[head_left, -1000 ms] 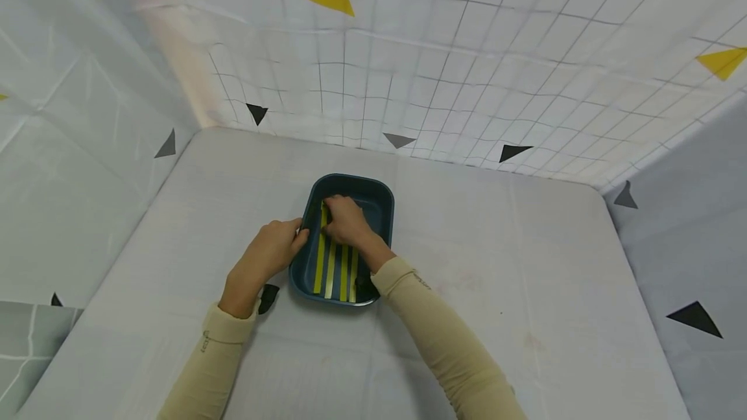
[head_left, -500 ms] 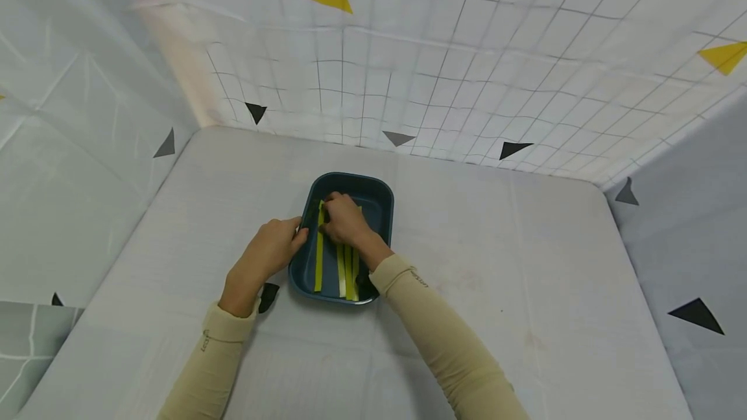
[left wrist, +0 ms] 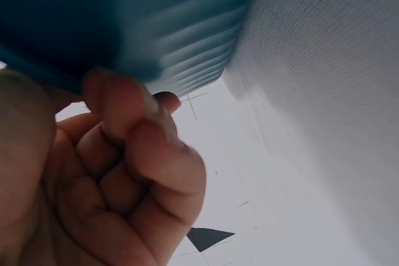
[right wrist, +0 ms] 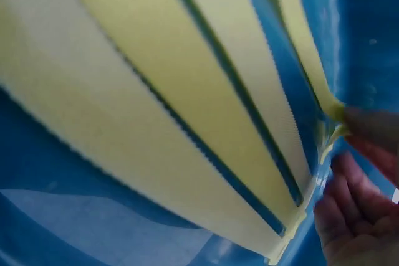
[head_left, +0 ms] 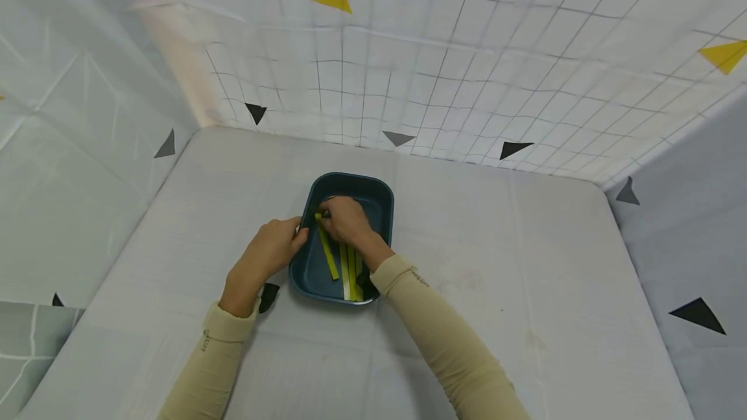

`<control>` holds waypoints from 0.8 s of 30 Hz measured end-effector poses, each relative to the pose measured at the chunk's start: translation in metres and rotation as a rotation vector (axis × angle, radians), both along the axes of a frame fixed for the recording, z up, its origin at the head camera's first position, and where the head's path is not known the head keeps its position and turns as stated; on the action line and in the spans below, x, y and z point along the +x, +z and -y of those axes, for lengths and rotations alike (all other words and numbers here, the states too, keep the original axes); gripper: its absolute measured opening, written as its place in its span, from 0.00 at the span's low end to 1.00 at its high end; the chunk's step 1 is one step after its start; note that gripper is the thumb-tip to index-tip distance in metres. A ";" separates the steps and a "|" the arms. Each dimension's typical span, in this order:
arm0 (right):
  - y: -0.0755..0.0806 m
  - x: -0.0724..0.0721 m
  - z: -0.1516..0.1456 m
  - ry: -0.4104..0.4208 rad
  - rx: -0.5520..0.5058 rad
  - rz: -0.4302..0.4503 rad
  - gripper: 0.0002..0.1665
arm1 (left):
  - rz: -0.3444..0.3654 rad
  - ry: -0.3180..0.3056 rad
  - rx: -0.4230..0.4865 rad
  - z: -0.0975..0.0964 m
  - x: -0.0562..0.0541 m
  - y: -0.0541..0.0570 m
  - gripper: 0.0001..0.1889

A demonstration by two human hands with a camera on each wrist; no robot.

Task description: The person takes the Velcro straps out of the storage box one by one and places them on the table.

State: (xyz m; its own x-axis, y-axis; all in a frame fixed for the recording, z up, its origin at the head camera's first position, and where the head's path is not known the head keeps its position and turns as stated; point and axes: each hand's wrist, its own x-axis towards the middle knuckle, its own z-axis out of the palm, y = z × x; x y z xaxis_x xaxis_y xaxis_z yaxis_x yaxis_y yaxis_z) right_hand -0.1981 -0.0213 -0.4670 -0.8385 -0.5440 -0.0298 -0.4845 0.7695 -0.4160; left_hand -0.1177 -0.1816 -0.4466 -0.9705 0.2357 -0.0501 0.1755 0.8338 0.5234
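Observation:
A dark blue rectangular tub (head_left: pixel 310 277) sits on the white surface. My left hand (head_left: pixel 270 248) grips its left rim, thumb over the edge; the left wrist view has the curled fingers against the tub's ribbed outer wall (left wrist: pixel 187 17). Inside the tub, my right hand (head_left: pixel 348 220) pinches one yellow ribbon strip (head_left: pixel 328 254) near its far end, which is bent over at the fingertips. In the right wrist view thumb and finger meet on that ribbon (right wrist: pixel 305 48). Several other yellow ribbon strips (head_left: pixel 351 274) lie side by side to its right, partly hidden beneath the right hand and forearm.
White cloth (head_left: pixel 496 277) covers the surface around the tub. A gridded white sheet (head_left: pixel 443 63) hangs behind, with grey-green walls on both sides. A black patch (head_left: pixel 268 297) lies beside the left wrist.
The other strips have shifted right, closer together. The leftmost strip's far end is now bent over in the right hand, and its near end has swung up and right. The left hand stays put.

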 end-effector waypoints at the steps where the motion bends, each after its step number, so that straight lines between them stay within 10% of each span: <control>1: 0.001 0.001 0.000 0.001 -0.014 0.008 0.14 | 0.004 0.003 -0.001 0.000 0.000 0.000 0.09; 24: 0.000 0.004 0.001 -0.206 -0.447 0.259 0.11 | 0.001 0.007 -0.026 -0.001 -0.001 0.001 0.09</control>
State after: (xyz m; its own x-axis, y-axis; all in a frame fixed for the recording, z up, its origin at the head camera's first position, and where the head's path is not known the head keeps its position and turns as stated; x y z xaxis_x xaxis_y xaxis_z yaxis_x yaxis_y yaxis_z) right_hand -0.1939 -0.0226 -0.4667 -0.9249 -0.3766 -0.0533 -0.1807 0.5585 -0.8095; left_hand -0.1188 -0.1809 -0.4457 -0.9720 0.2278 -0.0569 0.1695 0.8485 0.5013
